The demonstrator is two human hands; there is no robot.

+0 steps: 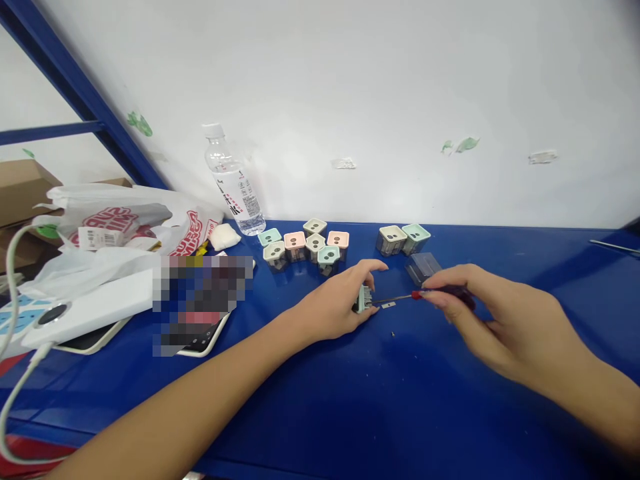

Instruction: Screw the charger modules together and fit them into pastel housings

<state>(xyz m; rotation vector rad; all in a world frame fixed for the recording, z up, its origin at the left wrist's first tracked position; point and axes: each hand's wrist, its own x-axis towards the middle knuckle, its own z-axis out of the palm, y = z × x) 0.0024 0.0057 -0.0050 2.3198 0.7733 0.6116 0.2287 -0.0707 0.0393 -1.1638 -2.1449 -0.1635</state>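
My left hand (335, 303) grips a small mint-green plastic part (363, 300) with metal inside it. My right hand (480, 320) holds a screwdriver (400, 299) by its dark red handle. Its thin shaft reaches across to that part, and the tip seems to touch it. Just below the shaft, a small metal piece (389, 305) lies on the blue workbench (320, 413), and a tiny screw (393, 333) sits nearer me. Several pastel square plastic parts (305, 247) stand beyond my left hand.
Two more square parts (403, 240) and a transparent plastic case (423, 268) stand behind my right hand. At left are a water bottle (233, 180), white plastic bag (125, 220), power strip (25, 317), blurred phone (200, 333) and cardboard boxes (20, 200). A white wall backs the bench.
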